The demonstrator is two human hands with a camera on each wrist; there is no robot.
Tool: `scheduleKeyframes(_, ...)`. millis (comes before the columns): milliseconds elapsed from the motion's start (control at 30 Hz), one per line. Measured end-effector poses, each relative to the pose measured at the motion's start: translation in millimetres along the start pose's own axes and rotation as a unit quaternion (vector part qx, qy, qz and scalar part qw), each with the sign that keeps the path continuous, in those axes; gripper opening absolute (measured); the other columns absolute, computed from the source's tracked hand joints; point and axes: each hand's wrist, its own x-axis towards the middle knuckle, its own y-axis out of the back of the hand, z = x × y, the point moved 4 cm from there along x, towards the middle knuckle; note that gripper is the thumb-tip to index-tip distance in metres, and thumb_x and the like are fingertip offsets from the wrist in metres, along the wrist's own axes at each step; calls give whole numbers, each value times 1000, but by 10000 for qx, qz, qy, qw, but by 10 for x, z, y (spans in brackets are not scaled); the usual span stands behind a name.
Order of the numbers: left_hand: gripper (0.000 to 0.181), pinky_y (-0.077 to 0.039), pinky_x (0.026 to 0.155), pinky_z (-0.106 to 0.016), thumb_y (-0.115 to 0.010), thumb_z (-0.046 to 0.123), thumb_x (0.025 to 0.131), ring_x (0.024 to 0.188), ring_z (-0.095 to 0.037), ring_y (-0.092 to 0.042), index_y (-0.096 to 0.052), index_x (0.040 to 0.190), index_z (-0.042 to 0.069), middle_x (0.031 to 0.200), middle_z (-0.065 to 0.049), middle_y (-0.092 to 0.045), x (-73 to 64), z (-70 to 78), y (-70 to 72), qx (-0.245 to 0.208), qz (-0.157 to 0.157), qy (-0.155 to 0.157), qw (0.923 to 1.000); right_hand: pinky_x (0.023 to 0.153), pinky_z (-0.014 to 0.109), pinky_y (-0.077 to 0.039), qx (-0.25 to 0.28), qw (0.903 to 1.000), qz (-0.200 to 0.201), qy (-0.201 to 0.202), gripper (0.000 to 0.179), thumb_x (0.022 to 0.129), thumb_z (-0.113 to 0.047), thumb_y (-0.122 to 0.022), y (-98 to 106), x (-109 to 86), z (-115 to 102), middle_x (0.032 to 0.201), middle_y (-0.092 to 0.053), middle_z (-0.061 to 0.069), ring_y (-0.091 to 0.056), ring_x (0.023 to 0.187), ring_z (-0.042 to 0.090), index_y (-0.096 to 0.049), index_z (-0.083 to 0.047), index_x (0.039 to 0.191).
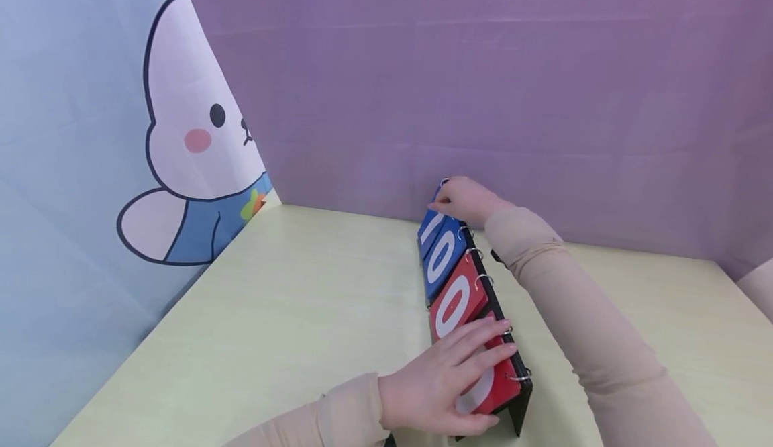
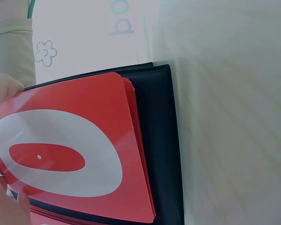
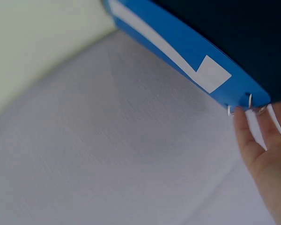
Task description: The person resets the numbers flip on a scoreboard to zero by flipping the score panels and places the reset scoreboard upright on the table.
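A flip scoreboard with a black stand stands on the table, its number cards hung on metal rings. My left hand rests with spread, fairly straight fingers on the nearest red card, which shows a white 0. Its fingertips reach the ringed top edge. At the far end, my right hand has its fingers curled at the top of the blue card marked 1. In the right wrist view those fingers meet the rings; the thumb is hidden there. Between the hands are a blue 0 card and a red 0 card.
The pale table extends to both sides of the scoreboard. A purple cloth wall rises close behind its far end. On the left hangs a light blue cloth with a cartoon rabbit.
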Motion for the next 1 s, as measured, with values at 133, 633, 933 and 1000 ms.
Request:
scheduleKeyframes(133,83,-21,117,-30,-71,29,81,144,-24,-19,-24,144,7,154,-12,-19,1,7,9,87,69,-51,9999,88,41,-47,1477,9850,671,-589,34,97,-28,-51,53,-81,208,108,-65,16,-59,101,30,-68,-3,112)
scheduleKeyframes(633,84,-24,116,-29,-71,30,82,144,-23,-17,-21,146,9,155,-10,-16,-35,-14,-13,-19,-124,100,9999,115,51,-20,5378,8242,-9,-1777,67,102,-39,-28,-683,-389,752,150,-17,33,-20,139,47,-10,7,148)
scheduleKeyframes(933,85,-22,116,-30,-71,30,82,145,-24,-15,-20,147,9,156,-10,-13,-32,-16,-12,-54,-139,75,9999,113,52,-25,6322,7564,-531,-1593,76,99,-54,-19,-1009,-417,767,151,-15,32,-25,137,47,-3,-1,151)
scheduleKeyframes(1000,85,-22,116,-30,-71,30,82,145,-23,-15,-20,147,9,156,-10,-13,-35,-17,-12,-67,-170,101,9998,111,50,-30,6388,7513,-510,-1580,76,99,-55,-17,-1039,-419,768,149,-17,33,-38,130,43,-3,-1,151)
